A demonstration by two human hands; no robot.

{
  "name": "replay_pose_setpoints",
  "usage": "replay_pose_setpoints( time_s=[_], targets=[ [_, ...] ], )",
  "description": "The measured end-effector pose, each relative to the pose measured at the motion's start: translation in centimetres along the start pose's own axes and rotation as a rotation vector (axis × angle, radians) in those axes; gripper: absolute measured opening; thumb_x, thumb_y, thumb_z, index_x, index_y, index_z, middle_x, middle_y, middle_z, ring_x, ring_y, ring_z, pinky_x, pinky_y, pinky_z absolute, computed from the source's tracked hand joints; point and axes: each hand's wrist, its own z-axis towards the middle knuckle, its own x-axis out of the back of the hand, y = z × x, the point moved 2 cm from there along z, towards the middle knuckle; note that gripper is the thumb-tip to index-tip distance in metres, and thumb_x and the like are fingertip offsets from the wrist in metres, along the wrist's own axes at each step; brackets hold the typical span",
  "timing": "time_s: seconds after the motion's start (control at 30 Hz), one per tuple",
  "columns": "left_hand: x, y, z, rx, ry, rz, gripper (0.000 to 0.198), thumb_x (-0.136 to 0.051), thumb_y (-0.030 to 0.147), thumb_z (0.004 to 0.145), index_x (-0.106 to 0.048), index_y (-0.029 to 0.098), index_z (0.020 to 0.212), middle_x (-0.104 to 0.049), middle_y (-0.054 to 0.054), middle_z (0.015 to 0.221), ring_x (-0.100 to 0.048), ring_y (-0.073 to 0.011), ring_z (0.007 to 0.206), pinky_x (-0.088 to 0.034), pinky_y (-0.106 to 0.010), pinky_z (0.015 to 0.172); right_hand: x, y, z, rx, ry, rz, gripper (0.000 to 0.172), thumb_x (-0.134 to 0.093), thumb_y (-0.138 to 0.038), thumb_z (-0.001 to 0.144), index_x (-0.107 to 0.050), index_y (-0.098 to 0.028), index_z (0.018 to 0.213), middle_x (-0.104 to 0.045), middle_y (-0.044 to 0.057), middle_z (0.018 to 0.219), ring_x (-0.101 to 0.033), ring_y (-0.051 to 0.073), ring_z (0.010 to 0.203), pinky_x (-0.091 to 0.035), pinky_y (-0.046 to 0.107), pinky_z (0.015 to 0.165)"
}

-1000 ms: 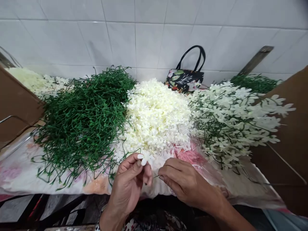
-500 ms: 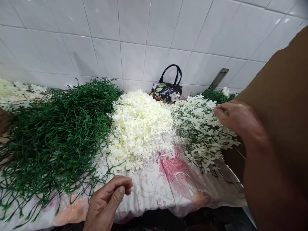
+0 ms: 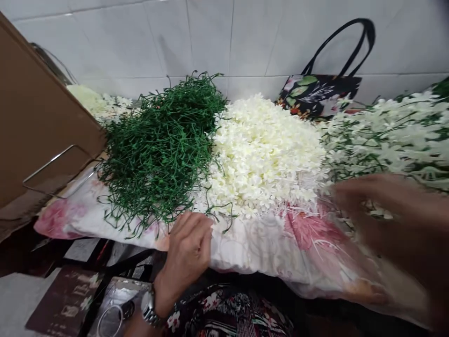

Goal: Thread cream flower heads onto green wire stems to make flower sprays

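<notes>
Green plastic stems [image 3: 161, 140] heap on the left of the desk [image 3: 266, 248], touching a mound of white blossoms [image 3: 266, 150] at its middle, and flowered sprays [image 3: 386, 135] fill the right, leaving it bare only along the front edge. The left hand [image 3: 189, 252] rests on that strip at the stems' fringe, fingers [image 3: 194, 227] loosely bent with nothing seen in them. The right hand [image 3: 386, 210] is a blur over the front right corner, just before the sprays; how its fingers stand cannot be told.

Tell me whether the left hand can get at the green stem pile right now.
Probably yes: the left hand lies at the near edge of the green stem pile, nothing between them.
</notes>
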Motion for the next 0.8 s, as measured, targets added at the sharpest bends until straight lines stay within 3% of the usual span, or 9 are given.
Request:
replay_pose_setpoints(
  time_s=[0.07, 0.1, 0.2, 0.3, 0.43, 0.57, 0.67, 0.8],
  targets=[
    [-0.5, 0.3, 0.2, -0.025, -0.109, 0.144, 0.020, -0.046, 0.005, 0.079, -0.063, 0.016, 0.082, -0.062, -0.007, 0.081, -0.052, -0.0201, 0.076, -0.042, -0.035, 0.071, -3.3, -3.3, 0.0, 0.241, -0.170, 0.065, 0.026, -0.045, -0.007, 0.086, -0.059, -0.018, 0.068, -0.058, 0.002, 0.064, -0.051, 0.011, 0.060, -0.043, 0.027, 0.061],
    [-0.7, 0.4, 0.3, -0.031, -0.151, 0.198, 0.021, -0.046, 0.004, 0.078, -0.063, 0.017, 0.081, -0.062, -0.008, 0.084, -0.051, -0.0206, 0.077, -0.041, -0.036, 0.070, -4.9, -4.5, 0.1, 0.274, -0.237, 0.068, 0.029, -0.041, -0.003, 0.086, -0.059, -0.018, 0.067, -0.057, 0.002, 0.063, -0.050, 0.012, 0.059, -0.042, 0.029, 0.060],
    [-0.8, 0.4, 0.3, -0.033, -0.208, 0.267, 0.022, -0.045, 0.003, 0.077, -0.062, 0.017, 0.076, -0.061, -0.008, 0.087, -0.049, -0.0208, 0.079, -0.039, -0.036, 0.070, -8.4, -6.4, 1.0, 0.272, -0.279, 0.007, 0.026, -0.041, -0.004, 0.085, -0.059, -0.015, 0.069, -0.055, 0.003, 0.063, -0.048, 0.014, 0.058, -0.035, 0.028, 0.053],
    [-0.7, 0.0, 0.0, -0.028, -0.189, 0.246, 0.023, -0.044, 0.002, 0.077, -0.061, 0.017, 0.072, -0.060, -0.008, 0.087, -0.050, -0.0208, 0.080, -0.039, -0.036, 0.071, -10.3, -6.7, 2.1, 0.187, -0.319, -0.084, 0.023, -0.043, -0.009, 0.086, -0.059, -0.014, 0.070, -0.054, 0.002, 0.058, -0.046, 0.012, 0.050, -0.026, 0.026, 0.047],
    [-0.8, -0.6, -0.4, -0.027, -0.155, 0.246, 0.022, -0.044, 0.002, 0.077, -0.060, 0.016, 0.074, -0.060, -0.008, 0.088, -0.051, -0.0221, 0.084, -0.039, -0.037, 0.074, -11.3, -7.0, 2.7, 0.161, -0.437, -0.080, 0.017, -0.051, -0.014, 0.083, -0.058, -0.015, 0.067, -0.058, 0.003, 0.061, -0.050, 0.012, 0.050, -0.023, 0.026, 0.047],
    [-1.1, -0.8, -0.3, -0.040, -0.100, 0.298, 0.020, -0.045, 0.003, 0.078, -0.060, 0.016, 0.076, -0.062, -0.010, 0.089, -0.052, -0.0234, 0.085, -0.040, -0.037, 0.074, -11.4, -7.4, 2.3, 0.118, -0.498, -0.110, 0.016, -0.053, -0.008, 0.079, -0.058, -0.015, 0.065, -0.060, 0.003, 0.063, -0.052, 0.013, 0.052, -0.023, 0.026, 0.048],
    [-1.2, -0.8, -0.3, -0.044, -0.051, 0.307, 0.019, -0.047, 0.003, 0.078, -0.061, 0.015, 0.077, -0.063, -0.010, 0.088, -0.053, -0.0242, 0.084, -0.040, -0.038, 0.073, -10.9, -7.3, 2.0, 0.118, -0.436, -0.131, 0.019, -0.049, -0.008, 0.080, -0.057, -0.015, 0.064, -0.057, 0.003, 0.060, -0.049, 0.012, 0.048, -0.022, 0.026, 0.046],
    [-1.1, -0.8, -0.5, -0.061, 0.019, 0.229, 0.020, -0.048, 0.003, 0.077, -0.062, 0.015, 0.084, -0.066, -0.009, 0.090, -0.055, -0.0239, 0.086, -0.041, -0.039, 0.076, -9.3, -6.5, 1.8, 0.095, -0.241, -0.104, 0.026, -0.042, -0.011, 0.085, -0.055, -0.015, 0.063, -0.054, 0.002, 0.059, -0.043, 0.009, 0.045, -0.022, 0.025, 0.043]
  ],
)
